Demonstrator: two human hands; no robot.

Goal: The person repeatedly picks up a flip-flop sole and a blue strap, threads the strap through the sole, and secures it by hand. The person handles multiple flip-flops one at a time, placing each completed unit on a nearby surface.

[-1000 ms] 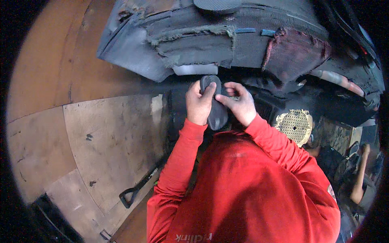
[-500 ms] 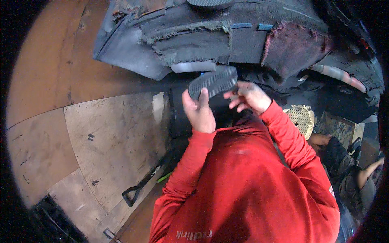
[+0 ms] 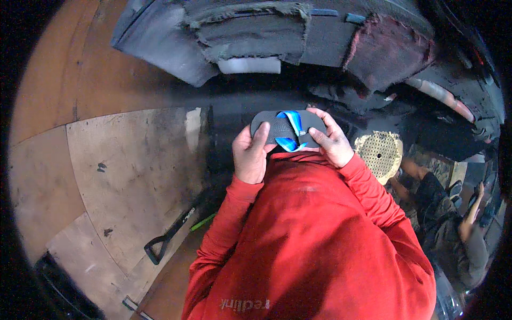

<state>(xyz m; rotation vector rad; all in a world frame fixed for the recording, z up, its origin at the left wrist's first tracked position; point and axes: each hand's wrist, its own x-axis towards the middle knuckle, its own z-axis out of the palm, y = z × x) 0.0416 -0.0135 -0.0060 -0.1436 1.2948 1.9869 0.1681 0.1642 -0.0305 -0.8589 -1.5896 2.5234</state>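
A dark grey flip-flop (image 3: 273, 129) lies across both of my hands in front of my chest, its upper face turned up. Its straps (image 3: 288, 143) are blue with white and a light yellowish edge. My left hand (image 3: 250, 154) grips the left end, thumb pressed on the footbed and fingers underneath. At the other end my right hand (image 3: 337, 145) pinches the sole, its thumb on top close to the strap and its fingers around the far edge. Most of the underside is hidden.
Ahead is a bench covered with worn dark cloth (image 3: 248, 40) and a reddish patch (image 3: 392, 50). A pale yellow perforated round seat (image 3: 380, 152) stands to the right, near another person (image 3: 445, 213). Wooden boards (image 3: 133, 176) and a black handle (image 3: 156, 248) are at left.
The flip-flop has been turned from its ridged underside to its strap side and brought nearer to me. My right hand, apart from it before, now grips its right end.
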